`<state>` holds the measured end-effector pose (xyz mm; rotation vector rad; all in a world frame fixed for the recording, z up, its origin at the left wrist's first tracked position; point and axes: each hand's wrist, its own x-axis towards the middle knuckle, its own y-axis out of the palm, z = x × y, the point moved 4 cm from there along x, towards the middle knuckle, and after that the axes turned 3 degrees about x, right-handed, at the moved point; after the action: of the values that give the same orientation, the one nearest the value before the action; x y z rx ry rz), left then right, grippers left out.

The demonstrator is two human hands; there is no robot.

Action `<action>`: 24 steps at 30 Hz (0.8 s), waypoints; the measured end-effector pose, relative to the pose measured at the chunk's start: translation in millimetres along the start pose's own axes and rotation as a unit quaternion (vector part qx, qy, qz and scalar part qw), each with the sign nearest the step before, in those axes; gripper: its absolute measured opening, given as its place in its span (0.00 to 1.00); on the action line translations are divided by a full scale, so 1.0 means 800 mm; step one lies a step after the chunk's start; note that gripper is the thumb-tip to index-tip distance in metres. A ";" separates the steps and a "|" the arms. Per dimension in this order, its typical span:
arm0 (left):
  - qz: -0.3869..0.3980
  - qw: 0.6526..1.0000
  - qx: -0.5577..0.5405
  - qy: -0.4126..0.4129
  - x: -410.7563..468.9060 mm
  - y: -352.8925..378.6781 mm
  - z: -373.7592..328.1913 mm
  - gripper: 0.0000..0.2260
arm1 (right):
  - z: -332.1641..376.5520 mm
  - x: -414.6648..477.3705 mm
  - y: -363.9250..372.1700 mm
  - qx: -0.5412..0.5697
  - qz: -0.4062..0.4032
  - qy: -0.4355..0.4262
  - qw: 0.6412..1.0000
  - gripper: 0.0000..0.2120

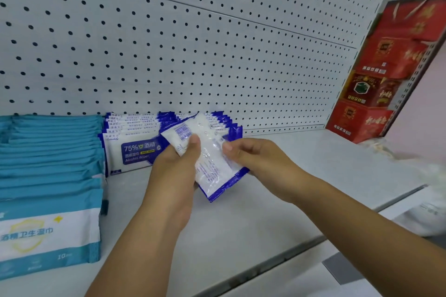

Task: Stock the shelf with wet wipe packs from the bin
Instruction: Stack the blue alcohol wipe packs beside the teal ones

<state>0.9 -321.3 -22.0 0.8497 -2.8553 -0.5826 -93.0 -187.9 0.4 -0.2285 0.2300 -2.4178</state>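
Both hands hold one blue-and-white wet wipe pack [212,159] above the white shelf [277,176], its back side with a barcode facing me. My left hand [176,166] pinches its left edge, thumb on top. My right hand [253,154] pinches its right edge. Just behind the held pack stands a row of blue-and-white alcohol wipe packs [135,147], upright against the pegboard. A row of teal wet wipe packs [48,176] fills the shelf's left side.
The white pegboard back wall [193,43] rises behind the shelf. Red boxes [376,79] are stacked at the shelf's right end. The shelf's front lip [289,253] runs diagonally at the lower right. A blurred white object [429,212] lies beyond the edge.
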 end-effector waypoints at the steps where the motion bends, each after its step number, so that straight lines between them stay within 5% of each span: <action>1: 0.021 1.000 -0.002 -0.003 -0.003 0.004 0.000 0.10 | 0.004 -0.005 0.001 0.010 0.007 0.000 1.000 0.15; 7: 0.065 0.996 0.003 -0.069 -0.017 0.012 -0.004 0.23 | 0.039 -0.027 -0.022 -0.070 -0.125 -0.111 0.984 0.05; 11: 0.153 0.979 -0.106 -0.085 -0.031 0.024 -0.014 0.28 | 0.047 -0.043 -0.009 -0.172 -0.030 -0.168 0.970 0.11; 14: 0.142 0.969 -0.184 -0.082 -0.033 0.020 -0.016 0.23 | 0.046 -0.052 -0.002 -0.159 0.013 -0.153 0.975 0.17; 20: 0.141 0.970 -0.185 -0.070 -0.033 0.020 -0.015 0.23 | 0.043 -0.043 -0.020 -0.145 -0.090 -0.079 0.982 0.23; 24: 0.167 0.975 -0.132 -0.067 -0.032 0.025 -0.014 0.27 | 0.034 -0.037 -0.016 -0.088 -0.055 -0.008 0.995 0.16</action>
<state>14.2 -295.6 -3.8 0.2891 -2.8512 -0.9724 -72.9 -161.9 26.8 -0.3474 0.4345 -2.5053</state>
